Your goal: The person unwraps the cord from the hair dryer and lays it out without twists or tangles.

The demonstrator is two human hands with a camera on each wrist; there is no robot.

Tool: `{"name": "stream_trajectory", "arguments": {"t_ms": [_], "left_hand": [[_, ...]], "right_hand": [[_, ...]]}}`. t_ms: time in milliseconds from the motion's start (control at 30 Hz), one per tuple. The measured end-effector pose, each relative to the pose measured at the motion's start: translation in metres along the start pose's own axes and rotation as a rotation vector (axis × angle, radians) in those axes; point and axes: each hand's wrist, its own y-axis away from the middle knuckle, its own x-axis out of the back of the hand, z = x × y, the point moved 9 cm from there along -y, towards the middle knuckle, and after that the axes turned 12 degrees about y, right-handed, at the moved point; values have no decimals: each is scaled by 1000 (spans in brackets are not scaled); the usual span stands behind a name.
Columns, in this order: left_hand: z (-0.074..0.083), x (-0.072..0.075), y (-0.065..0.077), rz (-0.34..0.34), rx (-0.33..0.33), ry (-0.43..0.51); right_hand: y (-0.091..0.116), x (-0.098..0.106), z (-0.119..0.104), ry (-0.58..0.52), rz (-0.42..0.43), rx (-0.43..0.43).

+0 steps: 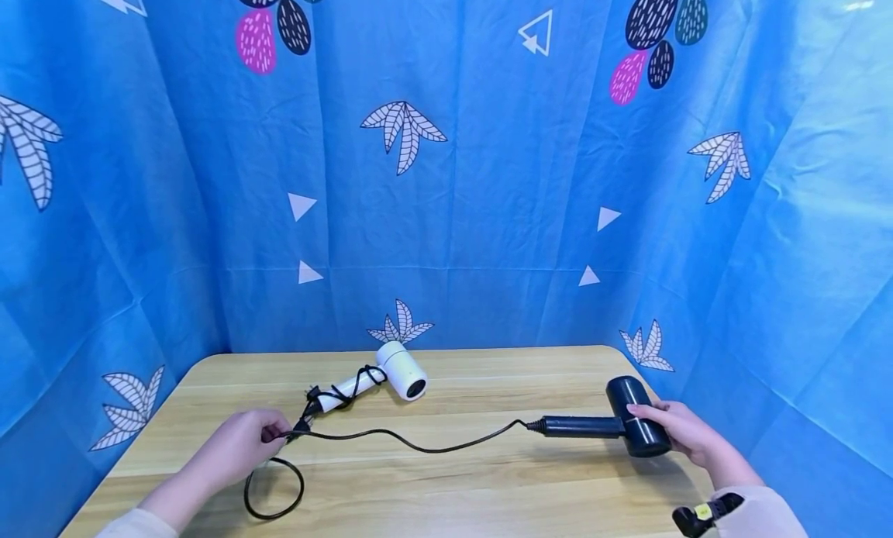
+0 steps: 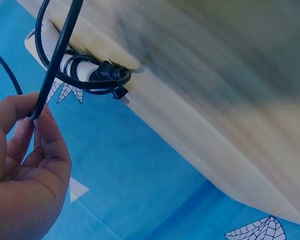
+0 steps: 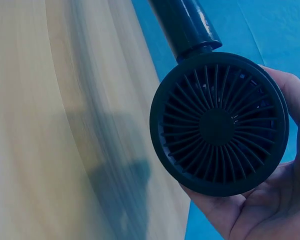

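My right hand (image 1: pixel 680 429) grips the barrel of a black hair dryer (image 1: pixel 636 418) above the right side of the table, its handle pointing left. The right wrist view faces the dryer's round slatted grille (image 3: pixel 217 127), with thumb and fingers around the rim. From the handle a black cord (image 1: pixel 432 450) runs left to my left hand (image 1: pixel 244 441), which pinches it between thumb and fingertips. Below that hand the cord hangs in a loop (image 1: pixel 274 515). Behind lies a white hair dryer (image 1: pixel 401 370), its own black cord wound round the handle; its plug (image 1: pixel 312 394) sits near the handle's end.
The wooden table (image 1: pixel 488 491) has rounded far corners. Blue patterned curtain (image 1: pixel 446 212) hangs close behind the far edge and along both sides. A black strap with a small device (image 1: pixel 705 513) is on the right wrist.
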Motion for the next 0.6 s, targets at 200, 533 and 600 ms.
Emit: {"name": "stream_trajectory", "arguments": {"t_ms": [200,533,600], "left_hand": [[3,-5,5,-23,-33,21],[-8,-17,9,-113,10,83],[-10,-20,9,-133,19,94]], "right_hand": [[3,7,13,31,24,-56],[5,9,30,31,19,-78],[5,10,32,45,20,-89]]}}
